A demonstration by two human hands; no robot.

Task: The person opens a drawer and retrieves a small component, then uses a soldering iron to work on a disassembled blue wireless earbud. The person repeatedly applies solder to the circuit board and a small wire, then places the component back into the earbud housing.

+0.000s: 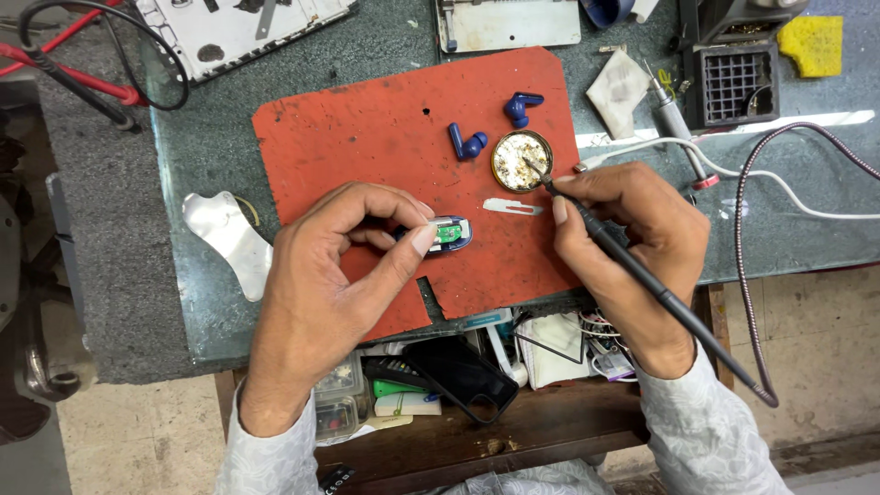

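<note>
from the head camera, looking straight down, the left hand (335,275) pins a small blue earbud case (446,235) flat on the red work mat (367,137), thumb and forefinger closed narrowly around its near end so the open side with the green circuit board (447,233) faces up and stays put; the grip looks chosen to steady the piece while leaving the board uncovered. the right hand (623,229) holds a black soldering iron (632,266) like a pen, fingers wrapped tight on the handle, its tip dipped into a round brass tin (521,159) of pale flux or tip cleaner that sits just beyond the case, close enough that the iron need only swing a little between tin and board. the iron's cable (747,275) loops off to the right, clear of the mat. two blue earbuds (467,142) lie apart near the mat's far edge, out of the way of both hands, and a thin metal pry tool (511,207) rests between the tin and the case, within easy reach. a white cable (779,183) crosses the green tabletop (211,156) to the right, and a black phone case (463,376) lies in the open drawer below.
</note>
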